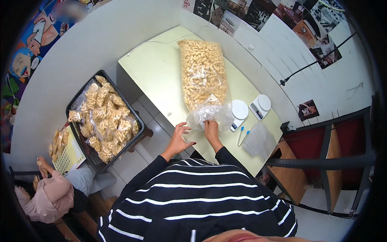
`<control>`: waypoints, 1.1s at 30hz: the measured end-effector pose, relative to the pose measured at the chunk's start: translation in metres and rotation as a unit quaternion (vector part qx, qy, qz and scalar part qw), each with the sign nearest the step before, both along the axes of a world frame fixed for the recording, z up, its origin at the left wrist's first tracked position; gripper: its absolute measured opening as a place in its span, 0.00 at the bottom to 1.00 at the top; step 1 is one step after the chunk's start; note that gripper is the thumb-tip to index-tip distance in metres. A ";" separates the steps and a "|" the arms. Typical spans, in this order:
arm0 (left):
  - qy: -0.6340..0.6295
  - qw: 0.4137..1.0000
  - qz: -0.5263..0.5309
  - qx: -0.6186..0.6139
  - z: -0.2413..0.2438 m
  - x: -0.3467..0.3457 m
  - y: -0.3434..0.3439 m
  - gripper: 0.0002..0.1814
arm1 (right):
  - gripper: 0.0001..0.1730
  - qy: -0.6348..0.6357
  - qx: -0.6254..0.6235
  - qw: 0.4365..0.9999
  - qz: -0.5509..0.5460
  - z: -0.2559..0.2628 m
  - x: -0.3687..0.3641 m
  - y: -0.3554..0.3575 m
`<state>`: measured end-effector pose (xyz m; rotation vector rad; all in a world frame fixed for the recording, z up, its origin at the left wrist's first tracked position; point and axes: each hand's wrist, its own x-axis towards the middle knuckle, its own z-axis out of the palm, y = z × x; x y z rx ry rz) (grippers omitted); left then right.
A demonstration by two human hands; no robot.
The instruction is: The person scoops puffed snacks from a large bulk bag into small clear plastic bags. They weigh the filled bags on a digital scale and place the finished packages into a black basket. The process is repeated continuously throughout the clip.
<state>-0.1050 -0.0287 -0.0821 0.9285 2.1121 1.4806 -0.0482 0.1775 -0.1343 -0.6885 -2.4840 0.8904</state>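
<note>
A large clear plastic bag of puffed snacks [204, 72] lies on the pale table [154, 69], its loose, unfilled end towards me. My right hand [212, 131] pinches the crumpled plastic at that end between thumb and fingers. Just left of it, my left hand [180, 139] is beside the bag's edge, fingers and thumb curved apart; whether it touches thin clear plastic I cannot tell. Two white kitchen scales, one nearer [240, 110] and one farther [261, 106], stand right of the bag. Tongs with blue tips [241, 136] lie beside a stack of clear plastic bags [259, 141].
A black plastic crate [104, 165] full of small snack packets [105, 118] stands on a stool at the left. Beyond it a seated person [53, 193] handles a packet. A white cable [157, 41] crosses the table's far corner; a black-framed shelf [320, 161] is at the right.
</note>
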 end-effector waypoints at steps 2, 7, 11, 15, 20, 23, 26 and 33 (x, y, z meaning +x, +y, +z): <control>0.000 1.000 -0.009 -0.002 0.001 0.000 0.001 0.38 | 0.09 0.027 -0.098 0.995 -0.015 -0.009 -0.015 0.003; -0.016 1.000 -0.014 0.008 -0.001 -0.001 -0.003 0.38 | 0.12 0.062 -0.335 0.940 -0.017 -0.001 -0.027 -0.001; -0.011 1.000 -0.002 0.015 -0.007 -0.001 -0.006 0.39 | 0.12 0.081 -0.466 0.880 -0.043 0.015 -0.011 0.000; 0.025 0.999 0.016 0.036 -0.003 0.003 -0.006 0.39 | 0.15 0.087 -0.502 0.858 -0.068 0.024 0.028 0.003; -0.004 0.999 -0.008 0.044 0.009 0.010 -0.001 0.38 | 0.19 0.088 -0.499 0.859 -0.075 0.045 0.073 0.005; 0.002 0.999 -0.035 0.032 0.017 0.015 0.009 0.38 | 0.19 0.091 -0.487 0.863 -0.096 0.049 0.096 0.010; 0.014 0.998 -0.050 0.023 0.019 0.017 0.017 0.38 | 0.18 0.098 -0.477 0.868 -0.101 0.052 0.111 0.018; 0.027 0.998 -0.053 -0.033 0.017 0.025 0.036 0.42 | 0.17 0.114 -0.444 0.888 -0.048 0.097 0.131 0.040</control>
